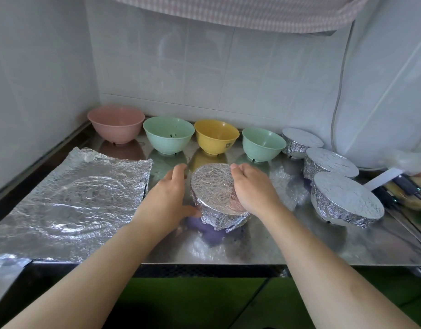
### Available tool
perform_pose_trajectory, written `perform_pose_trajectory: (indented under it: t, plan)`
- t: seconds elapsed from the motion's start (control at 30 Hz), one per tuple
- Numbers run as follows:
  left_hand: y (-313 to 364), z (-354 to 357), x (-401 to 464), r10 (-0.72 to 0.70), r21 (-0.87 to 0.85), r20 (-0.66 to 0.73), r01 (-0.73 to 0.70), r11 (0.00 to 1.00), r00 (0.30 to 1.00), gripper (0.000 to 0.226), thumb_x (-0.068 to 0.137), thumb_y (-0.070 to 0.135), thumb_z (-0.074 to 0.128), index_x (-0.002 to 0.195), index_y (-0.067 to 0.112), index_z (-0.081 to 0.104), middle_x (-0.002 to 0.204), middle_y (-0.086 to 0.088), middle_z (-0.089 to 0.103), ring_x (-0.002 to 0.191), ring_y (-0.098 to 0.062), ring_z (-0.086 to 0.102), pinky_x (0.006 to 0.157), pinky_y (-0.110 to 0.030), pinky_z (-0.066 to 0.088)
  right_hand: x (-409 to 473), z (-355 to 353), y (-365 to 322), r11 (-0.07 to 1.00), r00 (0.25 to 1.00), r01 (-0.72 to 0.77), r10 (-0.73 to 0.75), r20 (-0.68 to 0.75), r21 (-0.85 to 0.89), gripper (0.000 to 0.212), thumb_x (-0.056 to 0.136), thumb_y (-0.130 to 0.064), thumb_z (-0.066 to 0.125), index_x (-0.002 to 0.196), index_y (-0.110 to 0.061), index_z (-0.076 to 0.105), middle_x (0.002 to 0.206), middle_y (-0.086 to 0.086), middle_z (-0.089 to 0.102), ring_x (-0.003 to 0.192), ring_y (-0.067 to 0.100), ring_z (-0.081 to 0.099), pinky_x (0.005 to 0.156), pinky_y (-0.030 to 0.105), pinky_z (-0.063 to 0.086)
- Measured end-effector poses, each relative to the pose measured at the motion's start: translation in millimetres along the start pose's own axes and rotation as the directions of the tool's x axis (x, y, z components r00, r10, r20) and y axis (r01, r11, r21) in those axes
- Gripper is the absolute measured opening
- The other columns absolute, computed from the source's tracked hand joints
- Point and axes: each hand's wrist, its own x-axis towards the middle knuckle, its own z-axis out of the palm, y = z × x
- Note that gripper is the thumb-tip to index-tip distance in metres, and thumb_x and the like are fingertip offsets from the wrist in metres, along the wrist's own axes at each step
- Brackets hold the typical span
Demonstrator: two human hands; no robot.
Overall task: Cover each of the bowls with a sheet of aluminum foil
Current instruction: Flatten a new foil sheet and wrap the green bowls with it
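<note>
A shiny steel counter runs along a white tiled wall, and on its left part lies a stack of crinkled foil sheets, flat and spread out. Near the counter's middle stands a purple bowl whose top is wrapped in a foil cover (only the bowl's lower part shows beneath the crimped edge). The left hand cups the bowl's left side, fingers curved round the far rim and thumb touching the foil edge low at the front. The right hand lies over the right side of the cover, fingers bent down round the rim. To the right stand three foil-covered bowls in a row running toward the wall. Along the wall, uncovered, stand a pink bowl, a green bowl, a yellow bowl and a second green bowl. At the far right edge lie dark cables.
</note>
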Motion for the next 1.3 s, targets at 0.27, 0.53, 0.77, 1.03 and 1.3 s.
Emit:
perform_pose_trajectory:
  t: [0.27,0.53,0.77,1.03,1.3]
  plan:
    - [-0.7,3.9,10.4,0.046,-0.030,0.101,-0.044,0.999,0.994,0.109,0.061,0.031,0.101,0.148,0.016,0.037,0.095,-0.006,0.074,0.090,-0.030,0.069,0.073,-0.033,0.047,3.0,1.6,1.3,0.995,0.999,0.003,0.001,-0.036,0.102,0.048,0.112,-0.048,0.034,0.083,-0.015,0.052,0.088,0.005,0.061,0.088,0.022,0.058,0.080,0.042,0.043]
    - [-10.2,8.4,3.3,0.015,-0.056,0.132,-0.007,0.998,0.991,0.091,0.062,0.041,0.100,0.137,0.022,0.050,0.115,0.005,0.072,0.095,-0.015,0.061,0.078,-0.029,0.046,2.4,-7.1,4.2,0.949,0.998,-0.021,0.038,-0.046,0.314,0.050,0.112,-0.044,0.042,0.119,0.001,0.064,0.121,0.018,0.069,0.112,0.031,0.061,0.089,0.034,0.046]
    - [-16.7,-13.0,-2.4,-0.027,-0.208,0.350,0.105,0.973,0.936,0.159,0.051,0.055,0.100,0.165,0.029,-0.007,0.157,0.012,0.030,0.148,-0.011,0.032,0.120,-0.032,0.034,-33.2,4.2,41.8,0.624,0.996,-0.052,0.084,0.000,0.780,0.113,0.068,-0.070,0.082,0.161,-0.029,0.033,0.162,-0.012,0.041,0.149,0.006,0.040,0.121,0.037,0.030]
    - [7.3,6.6,13.2,0.042,-0.499,0.308,0.123,0.858,0.951,0.169,0.050,0.034,0.106,0.164,0.032,-0.019,0.151,0.022,0.033,0.143,0.004,0.031,0.111,-0.015,0.025,-43.7,13.3,63.5,0.802,0.979,-0.025,-0.102,0.178,0.597,0.174,0.036,-0.074,0.098,0.166,-0.041,-0.013,0.169,-0.027,0.014,0.153,-0.004,0.027,0.126,0.030,0.021]
    - [-1.9,21.9,10.3,0.063,-0.526,0.183,0.043,0.849,0.981,0.157,0.038,0.052,0.107,0.162,0.028,0.016,0.140,0.026,0.055,0.131,0.008,0.052,0.116,-0.025,0.039,-49.3,16.4,60.8,0.834,0.991,-0.070,-0.007,0.136,0.548,0.149,0.061,-0.027,0.104,0.169,-0.032,0.000,0.154,-0.018,0.040,0.139,-0.002,0.039,0.083,-0.012,0.028]
